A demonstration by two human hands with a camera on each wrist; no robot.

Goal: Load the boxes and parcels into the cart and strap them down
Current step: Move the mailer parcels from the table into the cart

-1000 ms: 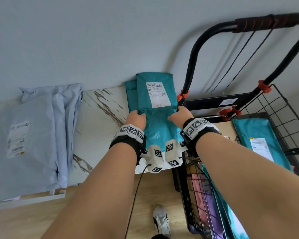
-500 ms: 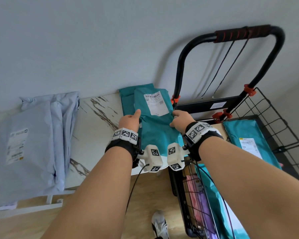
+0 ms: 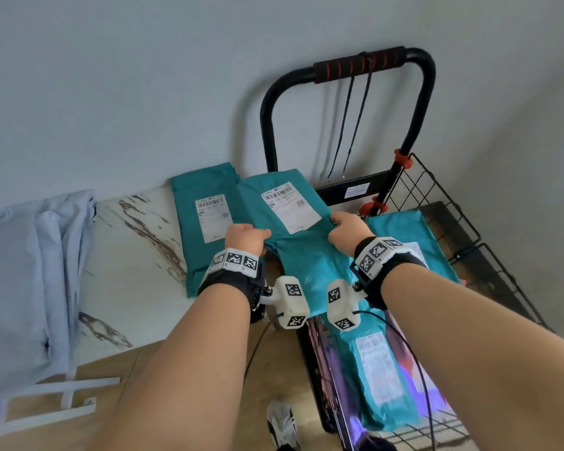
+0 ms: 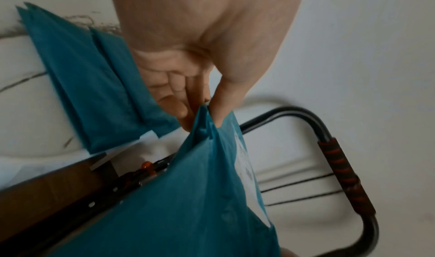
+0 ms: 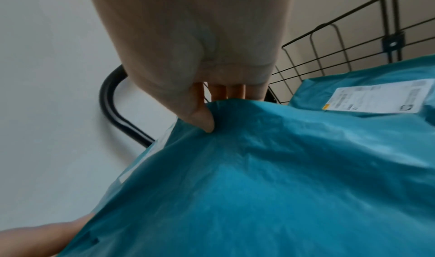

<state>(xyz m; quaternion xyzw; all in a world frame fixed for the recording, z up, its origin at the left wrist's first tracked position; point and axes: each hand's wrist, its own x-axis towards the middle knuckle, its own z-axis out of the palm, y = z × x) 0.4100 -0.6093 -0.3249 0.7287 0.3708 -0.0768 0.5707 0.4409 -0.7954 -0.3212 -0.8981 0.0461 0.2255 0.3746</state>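
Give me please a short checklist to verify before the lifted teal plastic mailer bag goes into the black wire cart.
1. Left hand pinches the lifted teal plastic mailer bag: ok.
2. Right hand pinches its other edge: ok.
3. Bag is off the white marble-pattern table: ok.
4. Second teal mailer stays flat on the table: ok.
5. Black wire cart has free room among the parcels inside: cannot tell.
6. Black cords hang from the handle, not yet used: ok.

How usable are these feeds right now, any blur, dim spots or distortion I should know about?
Head view: bright and mostly sharp, label on the held teal parcel partly legible, edges bowed by the wide lens. Left wrist view: dim, the cart handle smeared. Right wrist view: dim and soft, the right hand looms large and blurred.
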